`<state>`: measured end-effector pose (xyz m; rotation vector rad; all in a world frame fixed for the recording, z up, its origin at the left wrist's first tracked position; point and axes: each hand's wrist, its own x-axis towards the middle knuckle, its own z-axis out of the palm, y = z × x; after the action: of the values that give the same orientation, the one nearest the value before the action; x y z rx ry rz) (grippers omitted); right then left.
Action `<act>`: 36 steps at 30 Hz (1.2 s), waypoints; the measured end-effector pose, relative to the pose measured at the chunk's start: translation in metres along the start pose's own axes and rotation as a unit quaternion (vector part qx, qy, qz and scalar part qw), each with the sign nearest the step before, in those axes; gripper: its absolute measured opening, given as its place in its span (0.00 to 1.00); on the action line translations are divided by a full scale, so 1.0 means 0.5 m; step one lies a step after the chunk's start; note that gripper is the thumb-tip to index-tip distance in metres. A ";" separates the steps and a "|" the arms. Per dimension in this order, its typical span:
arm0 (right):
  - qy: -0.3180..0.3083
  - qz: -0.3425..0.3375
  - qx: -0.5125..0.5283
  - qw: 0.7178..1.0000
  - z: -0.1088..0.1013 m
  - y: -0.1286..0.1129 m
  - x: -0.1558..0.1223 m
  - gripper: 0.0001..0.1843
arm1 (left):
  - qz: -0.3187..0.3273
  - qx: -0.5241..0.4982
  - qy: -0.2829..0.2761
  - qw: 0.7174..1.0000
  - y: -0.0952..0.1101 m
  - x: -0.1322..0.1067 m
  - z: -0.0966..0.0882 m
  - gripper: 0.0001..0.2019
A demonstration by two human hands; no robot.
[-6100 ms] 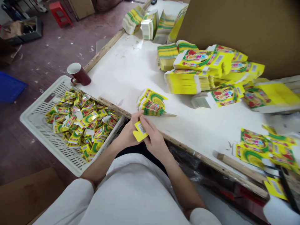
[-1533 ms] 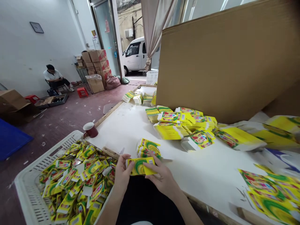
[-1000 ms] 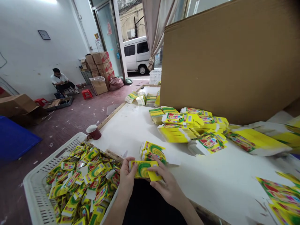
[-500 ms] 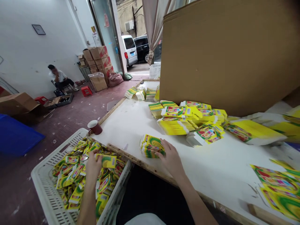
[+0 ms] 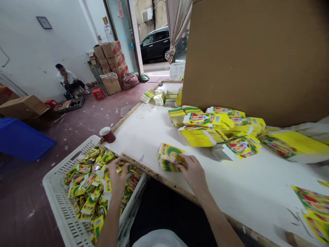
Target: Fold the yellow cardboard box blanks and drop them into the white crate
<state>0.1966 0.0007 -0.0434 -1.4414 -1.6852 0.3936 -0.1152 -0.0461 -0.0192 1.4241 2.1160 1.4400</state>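
Observation:
My left hand (image 5: 117,175) hovers over the white plastic basket (image 5: 54,174), fingers spread just above the heap of folded yellow-green small boxes (image 5: 88,178); nothing shows in its grip. My right hand (image 5: 194,170) rests on the white table (image 5: 144,130). Its fingertips pinch the right edge of a small stack of flat printed cartons (image 5: 168,157) near the table's front edge.
A dark red mug (image 5: 108,134) stands at the table's left corner. Larger stacks of flat yellow cartons (image 5: 205,132) lie in front of a tall cardboard sheet (image 5: 244,58). More cartons (image 5: 313,209) are at the right. A person (image 5: 68,79) sits far back left.
My left hand carried the folded box from in front of me to the basket and let it go onto the heap. My right hand moved to the small carton stack and closed on its edge.

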 end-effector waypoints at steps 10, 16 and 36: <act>-0.068 -0.075 0.201 0.974 0.012 -0.170 -0.107 0.16 | -0.137 -0.464 -0.186 0.855 0.217 -0.145 0.157 0.40; -0.115 0.016 0.382 0.917 0.018 -0.181 -0.130 0.12 | -0.125 -0.472 -0.146 0.861 0.234 -0.134 0.136 0.36; -0.002 -0.090 0.073 0.993 -0.091 -0.093 -0.069 0.12 | -0.028 -0.362 -0.297 0.883 0.169 -0.065 0.048 0.42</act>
<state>0.2000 -0.0571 0.0023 -1.1728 -1.7350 0.4102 -0.0337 -0.0532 0.0266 1.2445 1.0659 1.3212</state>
